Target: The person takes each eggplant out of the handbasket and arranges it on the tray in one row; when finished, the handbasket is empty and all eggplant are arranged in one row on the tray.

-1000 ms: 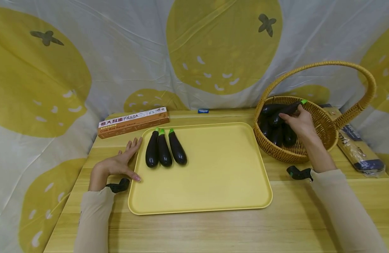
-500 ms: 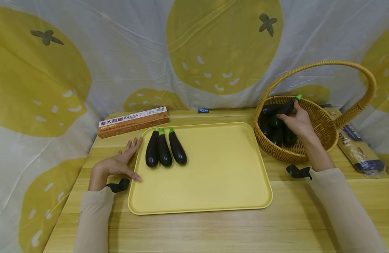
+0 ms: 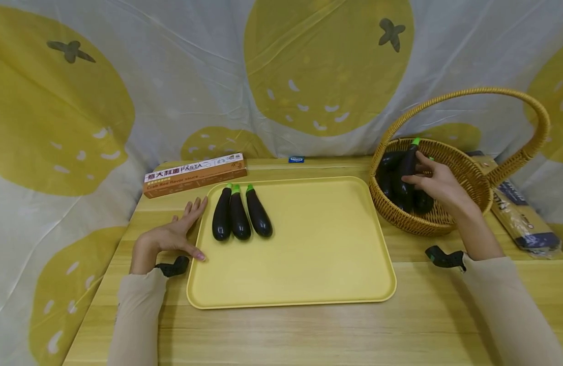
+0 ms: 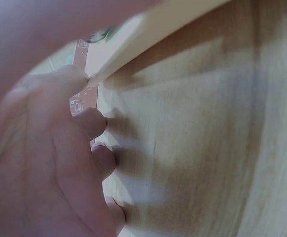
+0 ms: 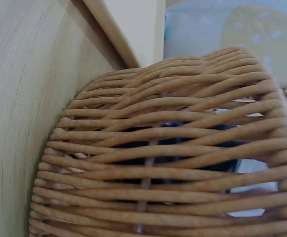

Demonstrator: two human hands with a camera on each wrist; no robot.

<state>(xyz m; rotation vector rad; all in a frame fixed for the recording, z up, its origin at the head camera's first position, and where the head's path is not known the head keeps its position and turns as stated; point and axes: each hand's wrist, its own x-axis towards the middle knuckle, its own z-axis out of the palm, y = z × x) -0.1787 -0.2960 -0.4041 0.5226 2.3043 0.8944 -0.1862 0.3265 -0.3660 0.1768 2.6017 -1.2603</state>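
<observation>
My left hand (image 3: 171,239) lies with fingers spread at the left edge of a yellow tray (image 3: 327,239), its thumb over the rim. Three dark purple eggplants (image 3: 238,216) with green stems lie side by side on the tray's left part. Inside the wicker basket (image 3: 427,230), my right hand (image 3: 439,183) has its thumb over an eggplant (image 3: 406,165) and its fingers loosely extended along the right side. That eggplant lies stem up on several others. Wicker (image 5: 163,148) hides the right hand's fingers in the right wrist view, where dark shapes show through the gaps.
A pasta box (image 3: 194,175) lies behind the tray's left corner. By the cloth backdrop sits a small blue packet (image 3: 296,159). The basket's tall arched handle (image 3: 473,91) rises above the right hand. A plastic-wrapped package (image 3: 526,218) lies right of the basket.
The eggplant at my right hand has turned, its stem swinging left toward upright. My right hand has loosened from it, the wrist shifting slightly right. The left hand stays in place.
</observation>
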